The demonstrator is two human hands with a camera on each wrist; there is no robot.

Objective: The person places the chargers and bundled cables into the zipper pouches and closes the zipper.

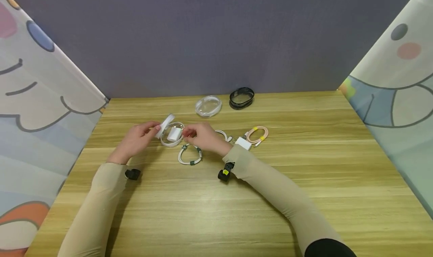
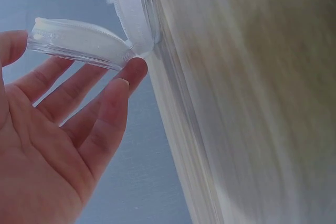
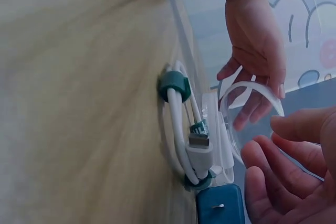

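From here I see an open clear case [image 1: 170, 145] on the table [image 1: 203, 212], a white charger [image 1: 174, 134] inside. The left hand [image 1: 138, 138] pinches its raised lid [image 1: 165, 126]; the right hand [image 1: 205, 136], just right of the case, has loosely bent, empty fingers. A coiled white cable [image 1: 185, 163] lies nearer the person than the case; a black case [image 1: 241, 105] lies beyond it, rightward.

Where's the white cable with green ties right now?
In the head view, the cable is on the table, slightly left of centre, in front of the open clear case, near the right hand.
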